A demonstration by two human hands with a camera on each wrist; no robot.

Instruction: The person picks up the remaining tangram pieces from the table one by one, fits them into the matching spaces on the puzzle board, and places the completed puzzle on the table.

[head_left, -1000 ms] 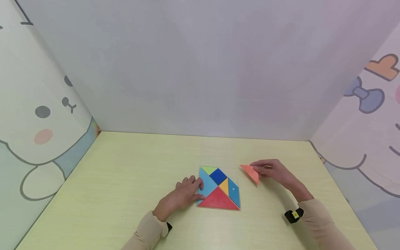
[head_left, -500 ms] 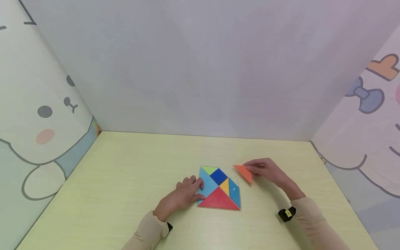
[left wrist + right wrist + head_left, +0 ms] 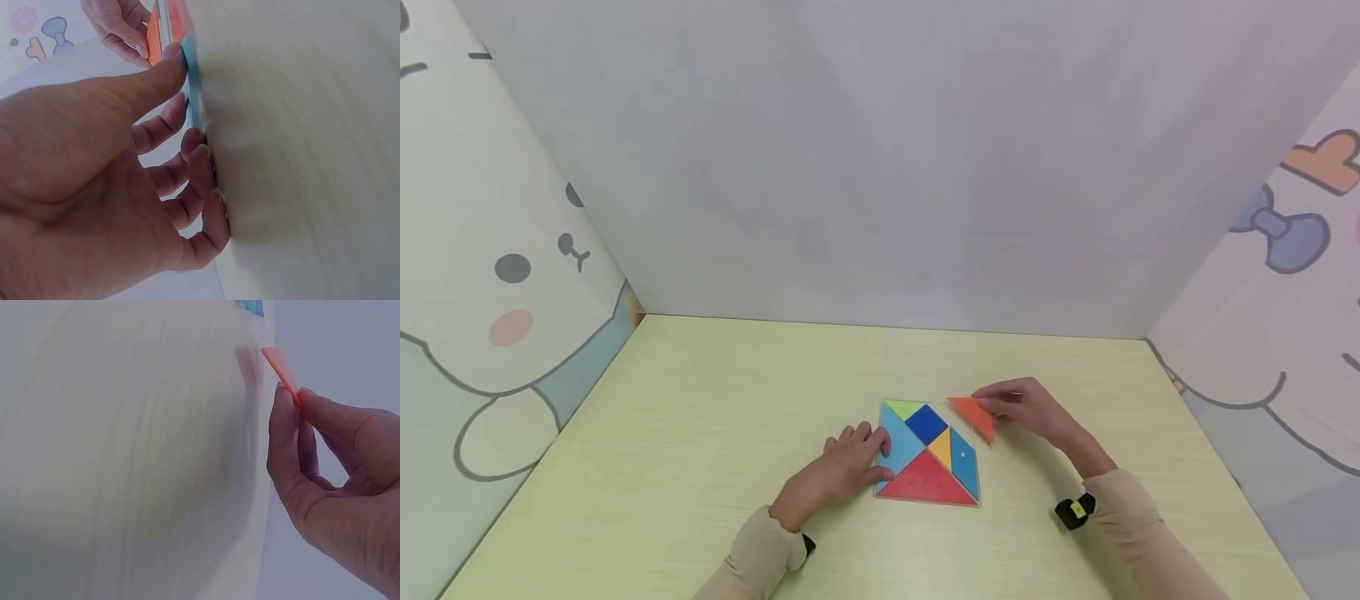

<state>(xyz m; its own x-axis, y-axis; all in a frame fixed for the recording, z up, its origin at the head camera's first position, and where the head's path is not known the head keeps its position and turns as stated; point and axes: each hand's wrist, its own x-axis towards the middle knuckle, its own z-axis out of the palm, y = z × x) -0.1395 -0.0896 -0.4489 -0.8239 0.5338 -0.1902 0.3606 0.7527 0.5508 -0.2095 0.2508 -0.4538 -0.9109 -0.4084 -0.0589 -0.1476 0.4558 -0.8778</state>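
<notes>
My right hand (image 3: 1026, 406) pinches an orange triangle tangram piece (image 3: 976, 416) between thumb and fingers. The piece is tilted, raised over the upper right corner of a clear tangram tray (image 3: 952, 417); the right wrist view shows its shadow on the table. Inside the tray lie a large red triangle (image 3: 927, 479), a light blue triangle (image 3: 900, 443), a dark blue square (image 3: 927, 425), a green triangle (image 3: 904, 407), a yellow triangle (image 3: 942, 447) and a blue parallelogram (image 3: 964, 467). My left hand (image 3: 837, 472) rests at the tray's left edge, thumb and forefinger touching the light blue triangle, other fingertips on the table.
A pale wood-look table (image 3: 700, 400) lies under everything. Behind it rises a plain grey wall (image 3: 880, 167). Panels with cartoon drawings stand at the left (image 3: 490, 208) and right (image 3: 1285, 333). Each wrist wears a black device, such as the right one (image 3: 1073, 512).
My right hand has moved left with the orange triangle, from beside the tray to over its upper right corner. The left hand has stayed in place.
</notes>
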